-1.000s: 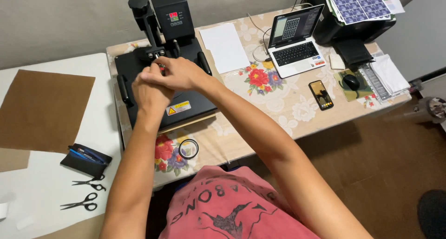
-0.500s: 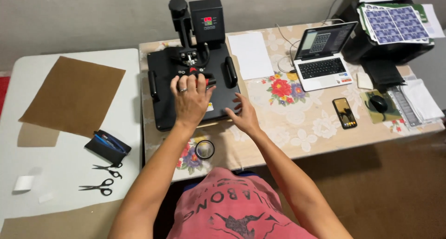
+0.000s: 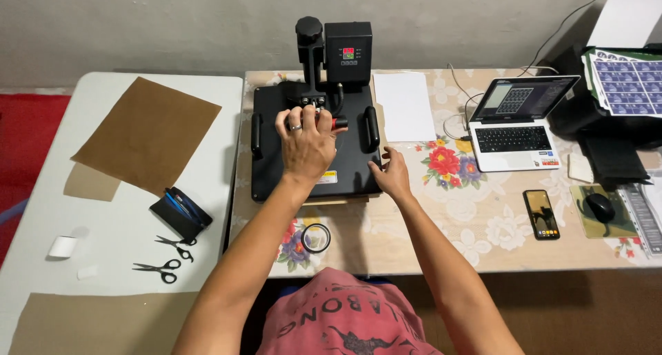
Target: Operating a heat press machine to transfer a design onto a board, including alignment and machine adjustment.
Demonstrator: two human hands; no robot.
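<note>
Nearest, at six o'clock on the flowered desk (image 3: 483, 245), lies a roll of tape (image 3: 316, 238), loose and untouched. Just beyond it at one o'clock, the right hand (image 3: 393, 176) rests with fingers spread and its grip open, holding nothing, fingertips touching the front right edge of the heat press (image 3: 314, 148). The left hand (image 3: 305, 145) lies on top of the press's black upper plate, grip closed around the handle (image 3: 324, 120) with its red tip poking out at three o'clock. The press sits at twelve o'clock from the person, in the middle of the desk, plate lowered flat. It looks heavy and rigid, all metal, likely hot on the plate faces, so the long handle or the two side grab bars are the sound places to take hold. At nine o'clock, on the white desk (image 3: 124, 231), are two pairs of scissors (image 3: 162, 258), a dark pouch (image 3: 181, 214) and a brown sheet (image 3: 148, 131). At three o'clock lie a phone (image 3: 541, 214) and a mouse (image 3: 600, 207), and farther off an open laptop (image 3: 517, 124) and a white sheet of paper (image 3: 407, 107).
</note>
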